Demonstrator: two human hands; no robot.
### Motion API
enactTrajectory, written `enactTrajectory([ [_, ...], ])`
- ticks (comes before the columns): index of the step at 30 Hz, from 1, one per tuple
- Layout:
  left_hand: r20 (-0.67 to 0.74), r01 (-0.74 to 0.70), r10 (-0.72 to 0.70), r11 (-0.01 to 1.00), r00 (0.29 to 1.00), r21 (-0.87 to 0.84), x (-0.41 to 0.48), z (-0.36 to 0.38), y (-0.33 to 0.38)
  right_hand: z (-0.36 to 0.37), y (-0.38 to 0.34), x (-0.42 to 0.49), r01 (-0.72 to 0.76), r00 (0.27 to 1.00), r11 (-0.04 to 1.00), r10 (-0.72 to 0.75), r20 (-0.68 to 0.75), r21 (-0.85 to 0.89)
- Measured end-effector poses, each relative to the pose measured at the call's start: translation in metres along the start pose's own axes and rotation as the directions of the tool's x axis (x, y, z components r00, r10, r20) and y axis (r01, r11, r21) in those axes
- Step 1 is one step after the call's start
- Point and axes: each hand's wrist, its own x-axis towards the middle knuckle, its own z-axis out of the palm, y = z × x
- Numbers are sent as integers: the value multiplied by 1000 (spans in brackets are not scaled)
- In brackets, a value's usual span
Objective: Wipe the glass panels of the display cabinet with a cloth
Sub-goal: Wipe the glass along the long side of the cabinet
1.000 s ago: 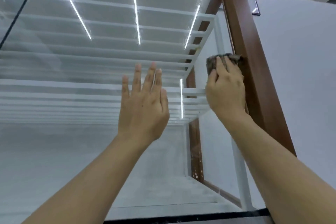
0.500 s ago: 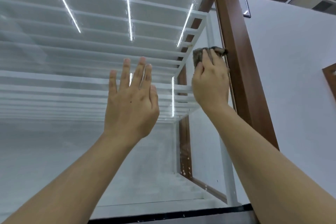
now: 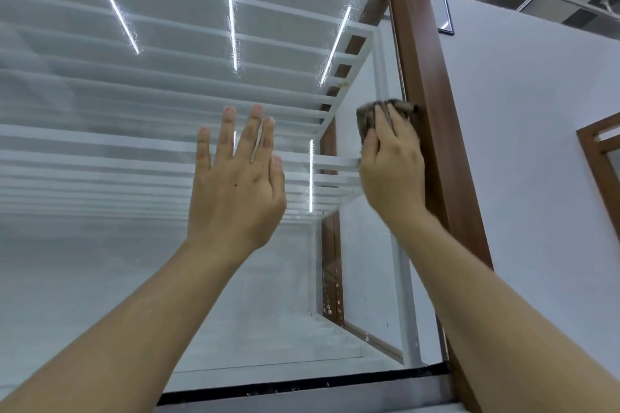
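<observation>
two hands are up at the glass panel (image 3: 134, 261) of the display cabinet. the right hand (image 3: 391, 171) holds a small brownish cloth (image 3: 365, 116) against the pane at its far right edge, just where the glass meets the brown wooden frame (image 3: 432, 117). its fingers (image 3: 382, 124) lie over the cloth and the thumb tucks in at the cloth's lower left side, so the cloth is pinned between hand and glass, with one corner touching the frame. the left hand (image 3: 235, 184) is raised flat toward the pane, to the left of the cloth and apart from it. its fingers (image 3: 225, 134) are wide and straight and hold nothing; whether the palm touches the glass cannot be told. behind the pane run white shelves (image 3: 167, 157), and bright light strips (image 3: 231, 20) reflect in the glass

the step in hand looks like wiping the right margin of this panel, roughly midway up the visible pane. a large stretch of glass lies to the left and below, though which parts are already clean cannot be judged. the next move likely calls for even pressure through the right hand and a stroke along the frame edge or back across the pane, with the cloth kept flat so it does not bunch or snag on the wood
</observation>
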Motion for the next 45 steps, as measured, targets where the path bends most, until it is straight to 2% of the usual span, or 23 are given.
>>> enactTrajectory([
  [3, 2, 3, -3, 1000, 1000, 1, -1, 0, 1, -16, 5, -91, -13, 1000, 1000, 13, 8, 5],
  [5, 3, 8, -8, 1000, 1000, 2, -2, 0, 2, -19, 7, -115, -29, 1000, 999, 29, 5, -20],
  [10, 10, 15, -15, 1000, 1000, 3, -2, 0, 1, -3, -1, -11, -77, 997, 997, 77, 22, -13],
  [12, 14, 14, -14, 1000, 1000, -5, -2, 0, 2, 0, -2, -4, -68, 998, 998, 68, -6, -2],
  [15, 11, 14, -13, 1000, 1000, -18, -8, 0, 3, -9, -2, -77, 5, 1000, 1000, -5, 20, 5],
  [17, 9, -10, 10, 1000, 1000, -15, -25, 1, 4, -25, 0, -143, 20, 995, 1000, -19, 94, -1],
  [19, 11, -45, 45, 999, 999, -3, -49, 3, 2, -38, 3, -172, 10, 986, 1000, -14, 165, 19],
  [21, 8, -75, 75, 997, 997, -1, -64, 4, -1, -34, 7, -147, -4, 988, 1000, 0, 152, 23],
  [25, -5, -78, 78, 997, 997, -4, -68, 4, -3, -12, -2, -71, -124, 992, 992, 124, 28, 0],
  [27, -9, -77, 77, 997, 997, -1, -68, 5, -2, -15, -2, -89, -90, 993, 995, 87, 76, 32],
  [31, -10, -73, 73, 997, 997, -5, -69, 3, -2, -50, 1, -192, -6, 960, 999, -9, 279, 52],
  [34, -18, -78, 77, 997, 997, -13, -69, 3, -1, -46, 9, -159, -54, 959, 998, 44, 278, 27],
  [38, -22, -76, 76, 997, 997, -10, -69, 3, -2, -25, 1, -88, -107, 980, 994, 107, 170, -12],
  [43, -34, -85, 84, 996, 996, -18, -69, 3, -2, -59, 8, -180, -44, 930, 999, 40, 367, 2],
  [45, -36, -79, 79, 997, 996, -25, -69, 2, -1, -65, 13, -185, -63, 931, 997, 73, 358, -38],
])
